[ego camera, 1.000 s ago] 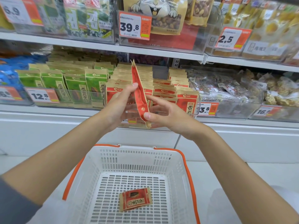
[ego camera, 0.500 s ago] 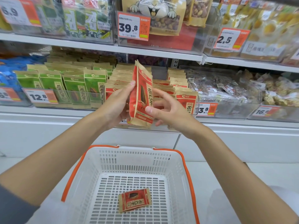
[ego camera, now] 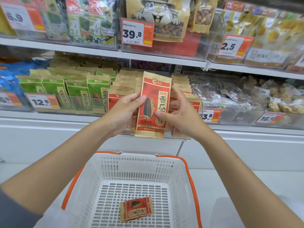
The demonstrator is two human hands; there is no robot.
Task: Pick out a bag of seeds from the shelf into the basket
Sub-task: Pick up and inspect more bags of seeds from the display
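Shelf [ego camera: 49, 116] behind; I judge the seed bag [ego camera: 153, 102] light and crinkly, left hand [ego camera: 124, 112] and right hand [ego camera: 183, 116] both pinching its side edges

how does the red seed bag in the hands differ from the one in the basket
The held bag stands upright; the basket bag lies flat, turned sideways. The left hand and right hand grip the held bag; nothing touches the basket bag. Both show red fronts.
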